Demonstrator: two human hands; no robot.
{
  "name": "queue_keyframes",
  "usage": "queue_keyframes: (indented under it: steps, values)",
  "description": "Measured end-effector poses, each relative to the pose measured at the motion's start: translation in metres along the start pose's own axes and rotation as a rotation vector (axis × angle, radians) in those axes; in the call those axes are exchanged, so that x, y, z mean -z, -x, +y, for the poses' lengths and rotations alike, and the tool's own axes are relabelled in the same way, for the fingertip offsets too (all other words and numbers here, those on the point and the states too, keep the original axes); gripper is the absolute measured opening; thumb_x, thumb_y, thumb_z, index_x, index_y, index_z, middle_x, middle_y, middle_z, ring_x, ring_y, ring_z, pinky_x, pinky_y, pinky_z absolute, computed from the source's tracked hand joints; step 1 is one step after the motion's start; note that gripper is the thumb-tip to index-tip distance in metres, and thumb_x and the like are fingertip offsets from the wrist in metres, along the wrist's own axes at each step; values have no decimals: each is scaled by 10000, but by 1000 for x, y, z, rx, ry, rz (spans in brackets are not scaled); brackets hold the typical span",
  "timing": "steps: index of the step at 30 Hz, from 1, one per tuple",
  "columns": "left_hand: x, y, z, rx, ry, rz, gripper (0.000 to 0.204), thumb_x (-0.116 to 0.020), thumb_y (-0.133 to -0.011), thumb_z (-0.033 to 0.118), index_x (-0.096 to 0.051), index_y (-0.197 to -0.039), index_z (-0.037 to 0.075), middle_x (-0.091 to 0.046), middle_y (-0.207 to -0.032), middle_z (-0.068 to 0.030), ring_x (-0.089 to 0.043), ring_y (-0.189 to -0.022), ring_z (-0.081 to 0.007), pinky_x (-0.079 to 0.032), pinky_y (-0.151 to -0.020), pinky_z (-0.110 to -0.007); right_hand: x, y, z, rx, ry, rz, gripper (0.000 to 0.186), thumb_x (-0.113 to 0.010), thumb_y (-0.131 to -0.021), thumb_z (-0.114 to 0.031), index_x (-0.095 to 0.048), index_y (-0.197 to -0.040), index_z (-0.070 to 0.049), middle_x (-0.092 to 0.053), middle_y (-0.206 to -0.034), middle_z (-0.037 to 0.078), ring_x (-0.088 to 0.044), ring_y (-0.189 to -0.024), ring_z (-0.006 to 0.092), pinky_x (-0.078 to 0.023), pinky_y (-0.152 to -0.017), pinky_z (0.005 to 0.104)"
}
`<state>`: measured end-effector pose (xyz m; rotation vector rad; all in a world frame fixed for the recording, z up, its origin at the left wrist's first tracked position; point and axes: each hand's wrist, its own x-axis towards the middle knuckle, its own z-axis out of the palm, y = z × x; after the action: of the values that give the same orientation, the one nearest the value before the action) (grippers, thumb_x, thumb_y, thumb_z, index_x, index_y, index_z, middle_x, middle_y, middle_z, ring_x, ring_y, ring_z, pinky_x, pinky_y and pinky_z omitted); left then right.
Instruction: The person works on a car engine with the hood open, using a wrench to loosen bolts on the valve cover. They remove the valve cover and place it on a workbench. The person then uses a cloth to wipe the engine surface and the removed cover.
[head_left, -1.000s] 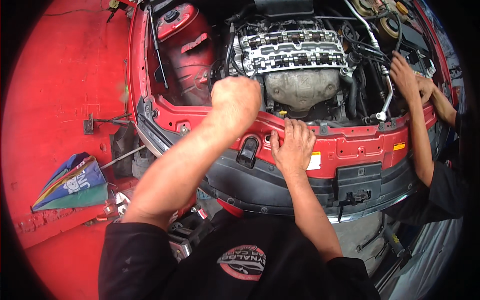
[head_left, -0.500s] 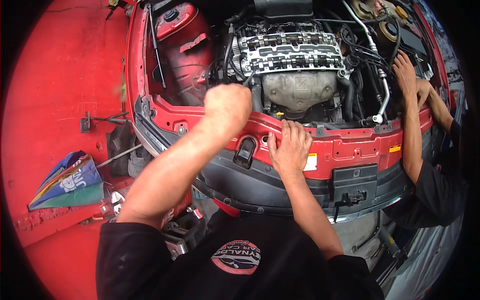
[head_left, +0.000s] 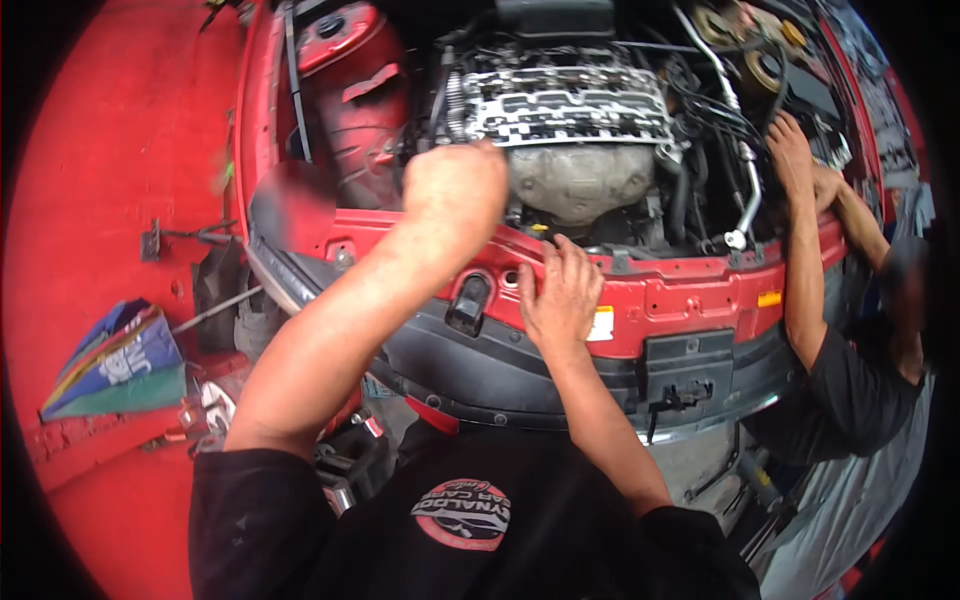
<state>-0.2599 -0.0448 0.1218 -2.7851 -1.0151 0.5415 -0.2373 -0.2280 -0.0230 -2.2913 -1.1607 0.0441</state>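
At the far left a red surface [head_left: 95, 200] spreads out; on its lower part lies a crumpled cloth [head_left: 122, 360] in blue, green and yellow, with a thin pole [head_left: 215, 310] running from near it toward the car. A red strut tower [head_left: 335, 40] stands in the left side of the engine bay; nearer the middle, the left hand [head_left: 455, 185] is clenched in a fist, knuckles up, above the inner edge of the car's front — I cannot tell whether it grips anything, as its palm side is hidden and the hand is blurred. Just beyond and to the right of that fist sits the engine [head_left: 568, 100], its valve gear exposed on top; a dull metal shield [head_left: 580, 180] hangs on its near side, and a small yellow tab [head_left: 540, 228] shows below. The right hand [head_left: 565, 300] rests flat with fingers spread, holding nothing, on the red front panel [head_left: 690, 290], just beside a white label [head_left: 602, 324]. Farther right, a silver pipe [head_left: 746, 190] slants down through the bay; beside it a co-worker's hand [head_left: 793, 155] reaches in — what it touches is unclear — and the co-worker's other hand [head_left: 826, 187] is partly hidden behind that forearm.
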Motion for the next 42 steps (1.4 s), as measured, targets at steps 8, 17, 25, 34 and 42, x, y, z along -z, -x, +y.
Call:
queue_keyframes:
  steps: [8, 17, 25, 34, 42]
  values:
    - [-37, 23, -6, -40, 1025, 697, 193, -664, -918, 96, -701, -1083, 2, -729, -890, -184, -729, -859, -314, -559, -755, -409, -3, 0, 0, 63, 36, 16, 397, -668, -938, -309, -612, -1255, -76, -593, -1334, 152, -543, -1256, 351, -391, -1054, 529]
    - [-55, 3, 8, -43, 1121, 1009, 58, -658, -896, -10, -694, -941, -5, -703, -799, -159, -710, -727, -331, -563, -670, -417, -5, -3, -2, 104, 67, 5, 410, -678, -920, -271, -601, -1265, -62, -600, -1328, 141, -537, -1257, 356, -377, -1059, 525]
    - [-73, 18, 16, -107, 1106, 1055, 96, -669, -842, -41, -680, -934, -17, -694, -772, -164, -695, -696, -340, -553, -649, -422, -2, -2, -5, 92, 85, -25, 410, -676, -921, -272, -598, -1271, -71, -605, -1315, 153, -546, -1245, 360, -381, -1047, 532]
    - [-41, 6, 17, -65, 1097, 1145, 159, -685, -837, -57, -681, -994, -37, -657, -722, -141, -653, -619, -309, -528, -599, -409, -3, -5, -5, 79, 89, -29, 390, -672, -933, -261, -599, -1270, -79, -609, -1314, 143, -542, -1251, 351, -372, -1052, 531]
    - [-74, 50, 35, -90, 1018, 1202, 181, -678, -829, -81, -674, -1010, -75, -679, -798, -157, -676, -686, -303, -538, -614, -393, -3, 0, 0, 65, 90, -64, 403, -663, -925, -266, -594, -1277, -83, -599, -1337, 134, -533, -1272, 347, -363, -1064, 528]
